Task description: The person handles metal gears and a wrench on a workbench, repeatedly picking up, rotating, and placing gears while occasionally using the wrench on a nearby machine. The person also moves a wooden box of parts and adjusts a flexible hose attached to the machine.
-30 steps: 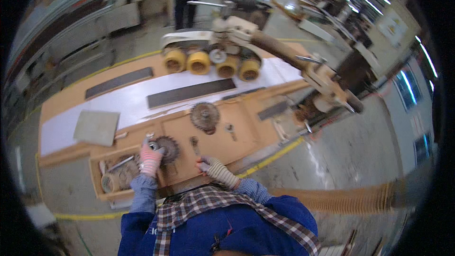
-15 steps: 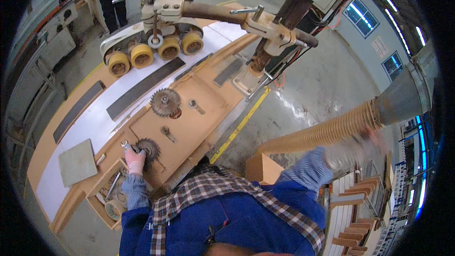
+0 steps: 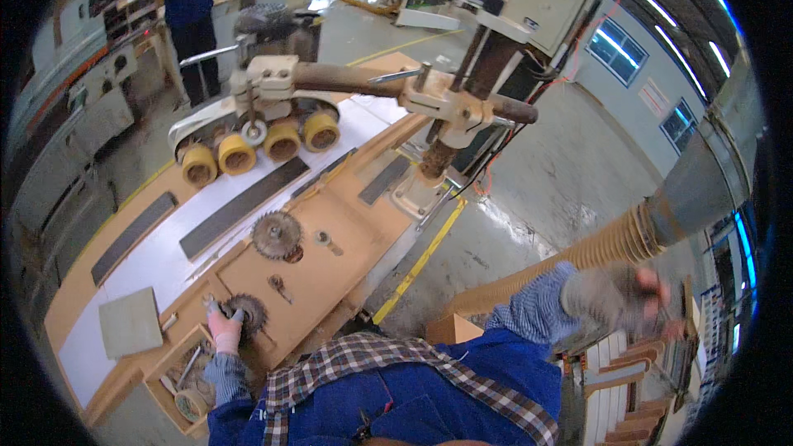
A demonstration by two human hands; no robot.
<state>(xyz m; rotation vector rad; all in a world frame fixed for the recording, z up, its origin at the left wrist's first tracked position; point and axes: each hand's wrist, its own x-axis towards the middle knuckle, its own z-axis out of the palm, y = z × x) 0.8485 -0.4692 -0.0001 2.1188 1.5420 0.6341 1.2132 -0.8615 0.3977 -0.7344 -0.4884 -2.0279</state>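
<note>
Meanwhile the left hand (image 3: pixel 225 332), its grip pinching the near saw blade (image 3: pixel 247 312) flat on the tabletop (image 3: pixel 330 281), is lifting nothing; the right hand (image 3: pixel 615 297) is blurred, grip unclear.

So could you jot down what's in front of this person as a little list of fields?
place: a workshop with a tan machine table
left hand: gloved, resting on a toothed saw blade lying flat on the table
right hand: gloved, blurred, stretched out to the side near a ribbed hose, holding nothing that can be made out
second blade: flat on the table, further from the person
rollers: four yellow wheels on an arm above the table
other person: standing at the far end
</note>
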